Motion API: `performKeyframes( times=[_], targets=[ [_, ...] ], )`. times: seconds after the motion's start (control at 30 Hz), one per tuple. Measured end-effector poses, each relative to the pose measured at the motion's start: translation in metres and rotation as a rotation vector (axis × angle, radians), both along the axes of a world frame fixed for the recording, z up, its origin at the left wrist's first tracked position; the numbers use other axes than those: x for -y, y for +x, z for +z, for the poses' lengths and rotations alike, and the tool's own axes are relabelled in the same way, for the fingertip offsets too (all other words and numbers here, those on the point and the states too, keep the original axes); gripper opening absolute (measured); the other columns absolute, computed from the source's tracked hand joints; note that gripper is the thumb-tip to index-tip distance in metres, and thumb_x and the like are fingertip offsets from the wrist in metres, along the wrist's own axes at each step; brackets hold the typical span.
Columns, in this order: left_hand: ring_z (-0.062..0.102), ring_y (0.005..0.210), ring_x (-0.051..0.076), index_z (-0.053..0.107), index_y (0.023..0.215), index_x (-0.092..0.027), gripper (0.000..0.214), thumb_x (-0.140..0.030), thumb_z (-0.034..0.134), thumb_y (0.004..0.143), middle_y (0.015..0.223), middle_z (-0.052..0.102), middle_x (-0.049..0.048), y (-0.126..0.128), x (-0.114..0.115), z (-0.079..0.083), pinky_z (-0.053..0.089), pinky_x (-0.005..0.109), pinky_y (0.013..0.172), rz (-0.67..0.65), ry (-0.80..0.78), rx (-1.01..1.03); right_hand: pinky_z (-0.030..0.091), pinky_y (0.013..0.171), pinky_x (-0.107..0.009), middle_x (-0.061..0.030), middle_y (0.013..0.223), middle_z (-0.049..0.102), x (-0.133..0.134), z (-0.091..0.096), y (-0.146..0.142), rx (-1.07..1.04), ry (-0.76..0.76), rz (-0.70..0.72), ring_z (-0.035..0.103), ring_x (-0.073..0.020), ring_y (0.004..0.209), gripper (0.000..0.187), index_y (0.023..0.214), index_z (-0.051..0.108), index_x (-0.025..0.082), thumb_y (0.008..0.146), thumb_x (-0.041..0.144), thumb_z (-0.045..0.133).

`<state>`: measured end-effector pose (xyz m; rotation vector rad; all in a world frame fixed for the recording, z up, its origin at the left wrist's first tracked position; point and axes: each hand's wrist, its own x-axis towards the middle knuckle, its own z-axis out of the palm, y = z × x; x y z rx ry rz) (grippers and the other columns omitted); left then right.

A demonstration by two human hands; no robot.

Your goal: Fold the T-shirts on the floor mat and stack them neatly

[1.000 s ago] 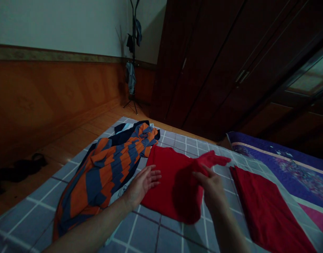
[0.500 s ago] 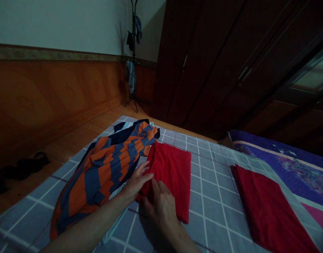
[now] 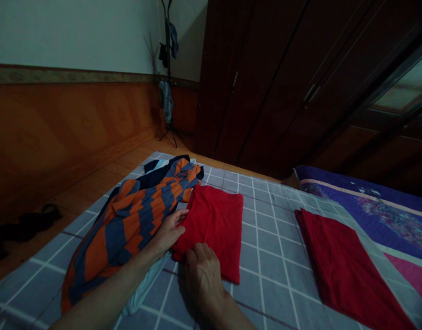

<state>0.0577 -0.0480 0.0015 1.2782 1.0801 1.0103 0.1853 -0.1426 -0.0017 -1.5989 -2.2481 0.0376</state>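
A red garment, folded into a rough rectangle, lies on the checked grey bedding in front of me. My left hand rests at its left edge, fingers loosely stretched with the thumb apart. Curled over the near edge, my right hand pinches the red cloth; its fingertips are partly hidden. Beside my left forearm spreads an orange and blue patterned garment, crumpled over darker clothes. A pale blue cloth shows under the left arm.
Another folded red garment lies to the right on the grey checked bedding. Beyond it is a purple floral cover. A coat stand stands in the far corner next to a dark wardrobe. Dark items lie on the floor at left.
My hands have moved apart: the left has slid to the garment's left edge, and the right has curled over its near edge. The fold now lies flatter at the left. The view has shifted slightly.
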Motion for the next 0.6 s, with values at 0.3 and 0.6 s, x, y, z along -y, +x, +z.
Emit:
performKeyframes(
  times=[0.3,0.6],
  targets=[
    [0.047,0.123,0.024,0.054,0.126,-0.021,0.059,-0.004,0.045,0.070,0.129,0.055,0.0078,0.005,0.011,0.005,0.032,0.041,0.109,0.072,0.489,-0.614,0.044,0.073,-0.032,-0.0054,0.089,0.061,0.015,0.017,0.033,-0.066,-0.032,0.038,0.053,-0.0204,0.081,0.012,0.087,0.062,0.020,0.082,0.014,0.053],
    [0.011,0.142,0.029,0.034,0.143,-0.028,0.063,-0.047,0.054,0.087,0.153,0.026,0.0075,0.028,0.007,0.002,0.007,0.054,0.113,-0.431,0.660,-0.949,0.025,0.110,-0.052,-0.0144,0.153,0.019,0.040,-0.010,0.097,0.004,-0.205,0.175,0.012,-0.0337,0.141,0.077,0.147,0.027,0.018,0.083,0.047,0.059]
  ],
)
